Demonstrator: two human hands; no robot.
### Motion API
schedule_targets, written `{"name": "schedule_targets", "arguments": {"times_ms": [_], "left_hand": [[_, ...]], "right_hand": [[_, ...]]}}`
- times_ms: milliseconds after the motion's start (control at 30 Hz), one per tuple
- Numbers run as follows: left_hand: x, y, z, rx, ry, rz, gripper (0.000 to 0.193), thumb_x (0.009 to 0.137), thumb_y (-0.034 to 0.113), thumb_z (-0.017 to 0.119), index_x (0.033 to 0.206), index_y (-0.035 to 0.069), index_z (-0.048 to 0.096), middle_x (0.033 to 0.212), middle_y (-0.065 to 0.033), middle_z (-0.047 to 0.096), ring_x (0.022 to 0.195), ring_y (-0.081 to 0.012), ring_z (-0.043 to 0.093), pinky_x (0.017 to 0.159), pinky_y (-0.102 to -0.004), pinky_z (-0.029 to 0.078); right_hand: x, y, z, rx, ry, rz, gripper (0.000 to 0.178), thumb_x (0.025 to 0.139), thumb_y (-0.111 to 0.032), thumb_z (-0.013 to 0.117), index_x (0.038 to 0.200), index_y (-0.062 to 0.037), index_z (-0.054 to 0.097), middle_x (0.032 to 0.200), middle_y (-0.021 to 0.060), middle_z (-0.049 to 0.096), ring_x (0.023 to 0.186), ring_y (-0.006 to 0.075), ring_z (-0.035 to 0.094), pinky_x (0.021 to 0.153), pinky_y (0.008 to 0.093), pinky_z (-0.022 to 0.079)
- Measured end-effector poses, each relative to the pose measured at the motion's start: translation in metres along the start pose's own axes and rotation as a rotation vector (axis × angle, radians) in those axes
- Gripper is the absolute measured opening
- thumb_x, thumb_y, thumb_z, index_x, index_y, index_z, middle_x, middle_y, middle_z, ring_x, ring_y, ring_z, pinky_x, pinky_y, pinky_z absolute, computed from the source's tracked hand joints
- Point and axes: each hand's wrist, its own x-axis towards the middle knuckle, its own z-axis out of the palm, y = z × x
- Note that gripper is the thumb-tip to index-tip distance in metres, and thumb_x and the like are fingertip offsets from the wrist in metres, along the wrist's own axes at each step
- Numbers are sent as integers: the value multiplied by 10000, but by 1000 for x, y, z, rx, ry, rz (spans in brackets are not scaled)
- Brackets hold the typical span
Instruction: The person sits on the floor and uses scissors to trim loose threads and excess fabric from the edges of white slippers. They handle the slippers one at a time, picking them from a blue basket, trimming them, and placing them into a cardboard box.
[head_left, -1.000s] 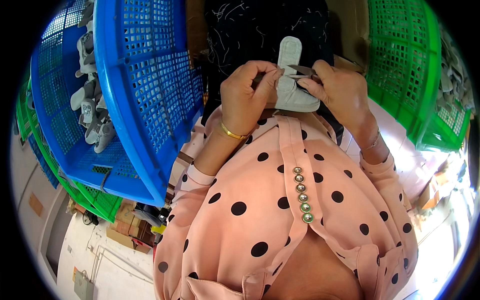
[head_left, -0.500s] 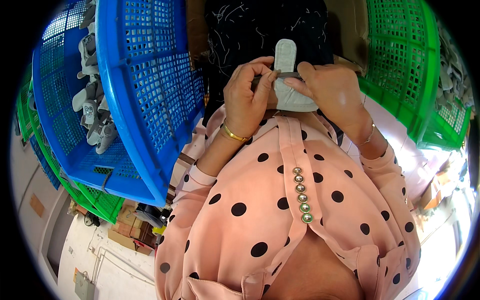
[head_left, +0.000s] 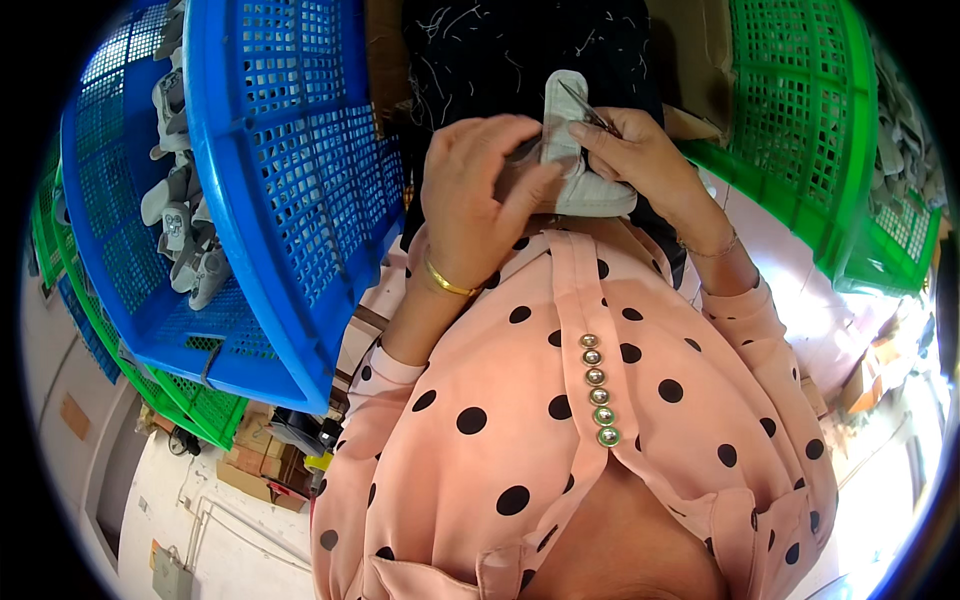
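A small white stitched shoe upper (head_left: 563,115) stands out between my hands, over my dark lap. My right hand (head_left: 640,160) is closed on it, the thumb pressing its near side. That same hand also holds a slim, pointed metal tool (head_left: 585,107), which looks like thread snips. The tool's tip slants up across the far tab of the upper, and its grip end is hidden in my palm. My left hand (head_left: 468,185) is beside the upper on the left, smeared by motion, with thumb and fingers apart and nothing seen in them.
A blue plastic basket (head_left: 225,230) rises close on my left, with several small pale shoes (head_left: 190,235) beyond its near wall. On the right stands a green basket (head_left: 800,150), with more grey shoes (head_left: 905,150) behind. Loose threads lie on the dark cloth over my lap (head_left: 500,60).
My left hand has let go and moved left, its fingers opening. The tool has turned from lying across the upper to pointing up along it in my right hand. The upper has tilted slightly.
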Motion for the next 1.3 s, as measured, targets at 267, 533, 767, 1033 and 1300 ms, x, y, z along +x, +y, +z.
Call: {"name": "schedule_targets", "arguments": {"times_ms": [267,533,767,1033,1300], "left_hand": [[-1,16,12,182,-62,110,263,656,145,820,883,100,694,911,-35,656,836,-228,572,695,-317,461],[-4,12,25,117,-3,95,174,707,80,754,865,80,681,897,-33,666,835,-231,580,717,-338,462],[8,-4,31,-15,-116,14,91,798,121,685,853,69,635,901,-44,653,834,-253,569,735,-354,452],[12,-9,27,-123,-230,-133,126,848,163,670,885,51,624,915,-76,639,835,-267,571,729,-349,467],[10,-10,21,-238,-293,-157,289,788,183,721,1029,66,613,1068,-82,616,971,-249,596,831,-322,480]], "right_hand": [[-7,0,16,156,101,10,292,945,-254,599,746,-40,581,581,-43,453,507,27,354,466,204,292],[-11,5,19,144,156,6,328,956,-269,572,738,-25,564,574,-32,475,524,37,385,480,209,312],[-26,9,-6,-389,270,-249,389,974,-370,525,830,-14,584,573,81,532,519,172,518,520,283,404],[-43,8,-23,-1251,374,-503,453,897,-491,564,734,-72,511,565,88,552,506,285,567,437,361,411],[-38,1,-22,-1418,376,-580,449,884,-492,577,695,-94,491,540,64,546,495,228,583,424,327,415]]}}
